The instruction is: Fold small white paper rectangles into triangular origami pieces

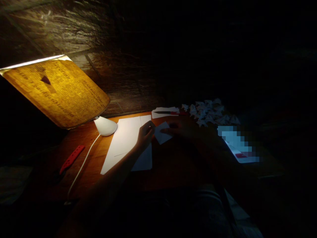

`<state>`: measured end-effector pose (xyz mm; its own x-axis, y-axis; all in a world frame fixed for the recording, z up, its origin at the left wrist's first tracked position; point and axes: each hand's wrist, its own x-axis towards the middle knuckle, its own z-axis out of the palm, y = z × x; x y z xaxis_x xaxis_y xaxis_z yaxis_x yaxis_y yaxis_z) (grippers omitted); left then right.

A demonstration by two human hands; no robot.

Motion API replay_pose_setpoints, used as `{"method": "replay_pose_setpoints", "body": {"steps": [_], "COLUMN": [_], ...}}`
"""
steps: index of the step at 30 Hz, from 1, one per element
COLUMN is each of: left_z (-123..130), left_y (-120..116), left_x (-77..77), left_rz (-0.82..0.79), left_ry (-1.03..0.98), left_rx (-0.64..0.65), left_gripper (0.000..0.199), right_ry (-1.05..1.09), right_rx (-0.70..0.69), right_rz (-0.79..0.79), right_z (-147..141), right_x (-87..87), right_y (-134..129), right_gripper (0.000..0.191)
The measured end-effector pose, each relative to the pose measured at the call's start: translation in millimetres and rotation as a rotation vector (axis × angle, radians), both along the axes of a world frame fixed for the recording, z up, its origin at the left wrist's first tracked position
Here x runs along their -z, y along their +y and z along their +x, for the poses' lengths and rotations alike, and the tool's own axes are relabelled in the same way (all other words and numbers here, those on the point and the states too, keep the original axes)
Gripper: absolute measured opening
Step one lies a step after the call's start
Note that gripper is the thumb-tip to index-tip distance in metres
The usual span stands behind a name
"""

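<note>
A small square of white paper (162, 134) is held between my two hands, tilted so that one corner points toward me. My left hand (145, 133) has its fingers curled at the paper's left corner, over the edge of a stack of large white sheets (126, 142). On the right side of the small paper, my right hand (176, 128) pinches it between thumb and fingers; much of this hand lies in shadow. Beyond the hands, a knife (165, 112) with a dark blade and red handle rests on smaller white papers (158, 115).
A lit lamp with a printed yellow shade (56, 92) and white base (105, 126) stands left; its cord (84, 165) crosses the wooden table (138, 181). A red-handled tool (72, 159) lies nearby. Many folded paper pieces (206, 112) and a glowing phone-like device (237, 145) are at right.
</note>
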<state>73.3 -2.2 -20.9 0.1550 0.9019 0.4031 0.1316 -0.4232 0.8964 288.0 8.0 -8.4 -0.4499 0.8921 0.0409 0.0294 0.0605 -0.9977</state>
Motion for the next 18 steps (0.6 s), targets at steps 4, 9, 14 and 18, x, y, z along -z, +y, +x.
{"method": "replay_pose_setpoints", "body": {"steps": [4,9,14,18], "left_z": [2,4,5,8], "left_y": [-3,-6,-8,-9], "left_x": [-1.8,-3.8,-5.4,-5.9], "left_rz": [0.007,0.0,0.002,-0.045], "left_ry": [0.051,0.017,-0.012,-0.059], "left_rx": [0.09,0.032,-0.011,-0.001], "left_gripper": [0.019,0.015,0.018,0.025], "right_ry": [0.009,-0.063,-0.039,-0.018], "right_rx": [0.085,0.102,0.155,0.204], "right_rz": [0.124,0.136,0.136,0.228], "right_z": [0,-3,-11,-12], "right_x": [-2.7,0.1,8.2,8.8], "right_y": [0,0,-2,-4], "right_gripper": [0.028,0.02,0.02,0.018]}}
